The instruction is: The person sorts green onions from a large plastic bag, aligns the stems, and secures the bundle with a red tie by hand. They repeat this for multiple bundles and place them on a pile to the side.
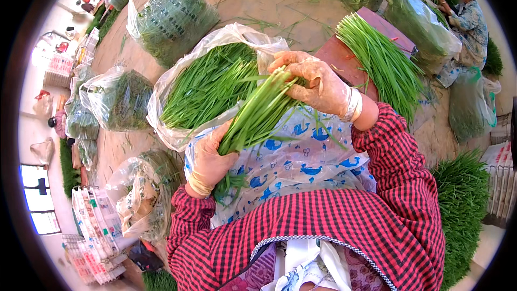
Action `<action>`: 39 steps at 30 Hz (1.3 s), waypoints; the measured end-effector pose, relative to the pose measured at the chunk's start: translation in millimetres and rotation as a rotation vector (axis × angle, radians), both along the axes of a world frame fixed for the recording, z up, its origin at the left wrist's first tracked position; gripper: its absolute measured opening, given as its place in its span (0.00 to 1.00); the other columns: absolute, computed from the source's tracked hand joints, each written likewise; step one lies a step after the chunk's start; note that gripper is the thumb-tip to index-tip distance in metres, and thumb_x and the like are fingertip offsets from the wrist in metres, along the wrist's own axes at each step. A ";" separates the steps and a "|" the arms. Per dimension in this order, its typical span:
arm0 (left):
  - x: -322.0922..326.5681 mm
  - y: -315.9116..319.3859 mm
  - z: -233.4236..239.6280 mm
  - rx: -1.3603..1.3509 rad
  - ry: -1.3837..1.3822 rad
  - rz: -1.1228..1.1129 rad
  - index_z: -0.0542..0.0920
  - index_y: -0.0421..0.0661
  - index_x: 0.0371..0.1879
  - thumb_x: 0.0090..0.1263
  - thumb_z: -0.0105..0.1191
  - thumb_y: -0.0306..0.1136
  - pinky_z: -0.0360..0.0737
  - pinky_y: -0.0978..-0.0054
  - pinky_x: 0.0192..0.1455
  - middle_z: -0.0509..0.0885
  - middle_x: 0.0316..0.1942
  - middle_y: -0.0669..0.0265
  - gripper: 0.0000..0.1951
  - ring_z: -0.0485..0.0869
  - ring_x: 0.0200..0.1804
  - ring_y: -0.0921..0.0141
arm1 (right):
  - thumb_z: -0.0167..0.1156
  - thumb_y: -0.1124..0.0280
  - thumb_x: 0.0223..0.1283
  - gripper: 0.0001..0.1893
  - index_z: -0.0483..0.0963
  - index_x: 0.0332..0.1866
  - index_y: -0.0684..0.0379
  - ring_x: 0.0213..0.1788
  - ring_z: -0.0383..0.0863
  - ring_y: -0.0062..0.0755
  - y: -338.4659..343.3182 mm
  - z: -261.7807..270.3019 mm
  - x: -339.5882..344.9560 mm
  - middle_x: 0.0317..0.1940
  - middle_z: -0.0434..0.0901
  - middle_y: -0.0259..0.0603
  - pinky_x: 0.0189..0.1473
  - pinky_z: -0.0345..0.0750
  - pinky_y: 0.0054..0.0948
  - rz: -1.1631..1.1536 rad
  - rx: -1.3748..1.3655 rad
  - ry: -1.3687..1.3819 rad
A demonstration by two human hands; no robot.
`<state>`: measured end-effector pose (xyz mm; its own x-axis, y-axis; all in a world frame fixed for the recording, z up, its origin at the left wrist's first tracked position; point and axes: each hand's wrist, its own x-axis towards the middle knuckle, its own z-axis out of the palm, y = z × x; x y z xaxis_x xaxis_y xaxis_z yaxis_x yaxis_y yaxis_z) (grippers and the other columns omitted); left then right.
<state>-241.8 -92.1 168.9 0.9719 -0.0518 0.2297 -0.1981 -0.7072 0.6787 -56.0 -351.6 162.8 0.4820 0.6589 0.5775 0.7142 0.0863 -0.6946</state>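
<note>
A bunch of long green leaves, apparently garlic chives (pixel 258 117), slants across my lap. My gloved left hand (pixel 212 157) is closed around its lower leafy part. Up at the pale stem ends, my gloved right hand (pixel 317 83) pinches some stems between thumb and fingers. Just beyond the bunch stands an open clear plastic bag (pixel 157 109) with chives (pixel 214 85) laid inside. To the right of my right hand, a larger sheaf of chives (pixel 379 56) rests across a reddish-brown board (pixel 337 56). A plastic sheet with blue whales (pixel 278 173) covers my lap.
Filled plastic bags of greens (pixel 173 20) stand about on the brown floor (pixel 258 4), which has loose leaves on it. A heap of greens (pixel 460 214) lies at my right. Stacked white crates (pixel 97 230) are at lower left. Another person (pixel 470 24) sits at upper right.
</note>
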 end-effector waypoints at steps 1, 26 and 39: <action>1.3 -2.2 4.8 0.146 -0.036 0.016 0.80 0.48 0.62 0.49 0.62 0.17 0.82 0.69 0.46 0.87 0.45 0.67 0.34 0.87 0.44 0.66 | 0.63 0.70 0.65 0.08 0.78 0.42 0.62 0.57 0.80 0.44 -3.4 -3.1 -1.8 0.52 0.81 0.42 0.62 0.74 0.38 -0.050 0.002 -0.057; 1.5 12.9 8.6 0.799 -0.228 0.009 0.76 0.62 0.68 0.47 0.57 0.16 0.83 0.64 0.43 0.84 0.53 0.62 0.42 0.86 0.45 0.58 | 0.61 0.67 0.60 0.11 0.84 0.42 0.60 0.64 0.75 0.44 -45.1 -69.4 0.7 0.54 0.80 0.45 0.70 0.67 0.44 -0.653 -0.613 -0.231; 10.0 -3.4 -5.6 0.799 -0.237 0.046 0.79 0.56 0.65 0.48 0.58 0.16 0.83 0.67 0.44 0.86 0.52 0.63 0.39 0.87 0.46 0.58 | 0.71 0.70 0.57 0.11 0.85 0.44 0.60 0.58 0.80 0.33 18.1 -97.1 -26.4 0.54 0.81 0.41 0.63 0.74 0.31 -0.010 0.129 0.891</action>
